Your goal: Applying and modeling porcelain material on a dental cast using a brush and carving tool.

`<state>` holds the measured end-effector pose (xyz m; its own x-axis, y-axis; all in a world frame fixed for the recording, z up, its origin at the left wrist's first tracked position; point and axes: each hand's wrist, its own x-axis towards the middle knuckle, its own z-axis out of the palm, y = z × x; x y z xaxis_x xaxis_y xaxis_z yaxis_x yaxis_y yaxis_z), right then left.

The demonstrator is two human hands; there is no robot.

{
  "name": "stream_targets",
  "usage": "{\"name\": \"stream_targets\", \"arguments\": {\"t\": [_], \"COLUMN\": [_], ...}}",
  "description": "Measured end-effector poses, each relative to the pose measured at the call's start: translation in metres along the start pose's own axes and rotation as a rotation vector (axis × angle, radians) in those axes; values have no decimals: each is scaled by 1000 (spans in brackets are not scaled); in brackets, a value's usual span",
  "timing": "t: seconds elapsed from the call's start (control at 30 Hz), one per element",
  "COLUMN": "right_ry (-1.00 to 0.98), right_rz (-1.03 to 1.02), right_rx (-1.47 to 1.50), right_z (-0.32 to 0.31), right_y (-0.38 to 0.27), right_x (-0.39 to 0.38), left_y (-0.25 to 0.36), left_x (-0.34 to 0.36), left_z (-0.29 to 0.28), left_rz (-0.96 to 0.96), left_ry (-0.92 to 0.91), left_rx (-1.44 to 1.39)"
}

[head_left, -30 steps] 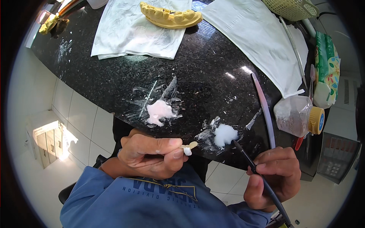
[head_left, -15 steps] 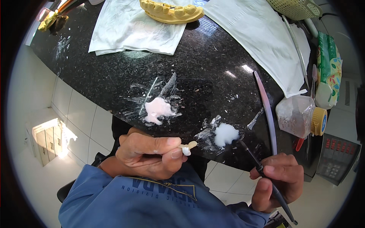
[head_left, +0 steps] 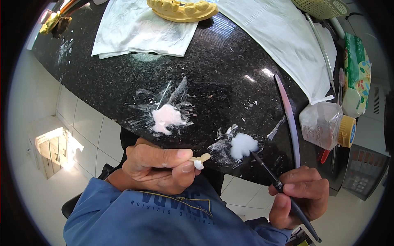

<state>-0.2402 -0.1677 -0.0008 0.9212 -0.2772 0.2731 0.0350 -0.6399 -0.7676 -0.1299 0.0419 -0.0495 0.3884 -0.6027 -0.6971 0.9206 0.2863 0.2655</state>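
Note:
Between the thumb and fingers of my left hand is a small cream tooth-coloured dental piece with white material on its underside. My right hand grips a slim black brush like a pen, slanting down to the left. Its dark tip meets the lower right edge of a white mound on the counter, which looks like wet powder. To the left lies a second mound, pale pink, with dried smears around it. Neither hand touches the pink one.
A yellow dental cast rests on white tissue at the back of the black speckled counter. On the right are a pink-purple curved strip, a tipped clear jar with a yellow lid, more tissue and a green packet.
The brush tip has moved slightly left, closer in against the white mound. My left hand keeps its hold on the dental piece, and the whole view has shifted a little.

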Motion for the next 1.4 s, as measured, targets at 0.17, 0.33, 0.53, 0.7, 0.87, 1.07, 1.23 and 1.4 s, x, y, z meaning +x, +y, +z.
{"name": "stream_targets", "arguments": {"t": [0.17, 0.33, 0.53, 0.7, 0.87, 1.07, 1.23, 1.4], "right_ry": [-25, 16, -29, -44, 71, -52, -39, -127], "right_rz": [68, 42, 64, 43, 3, -274, -235, -277], "right_rx": [51, 2, 39, 64, 124, 163, 255, 233], "right_z": [-5, 3, -4, -2, 5, 11, 28, 29], "right_y": [2, -2, 1, 2, 1, -5, -3, -2], "right_x": [0, -1, 1, 2, -1, -3, -3, -2], "left_y": [4, 5, 2, 9, -30, -34, -35, -37], "left_x": [4, 0, -2, 0, 19, 26, 25, 26], "left_z": [-8, -4, -1, 3, -8, 4, 3, 4], "left_rz": [-232, -198, -144, -281, 1021, 1072, 1096, 1104], "left_ry": [-68, -83, -59, -51, -67, -1, 25, 29], "left_rx": [-100, -112, -124, -248, 697, 713, 711, 695]}}
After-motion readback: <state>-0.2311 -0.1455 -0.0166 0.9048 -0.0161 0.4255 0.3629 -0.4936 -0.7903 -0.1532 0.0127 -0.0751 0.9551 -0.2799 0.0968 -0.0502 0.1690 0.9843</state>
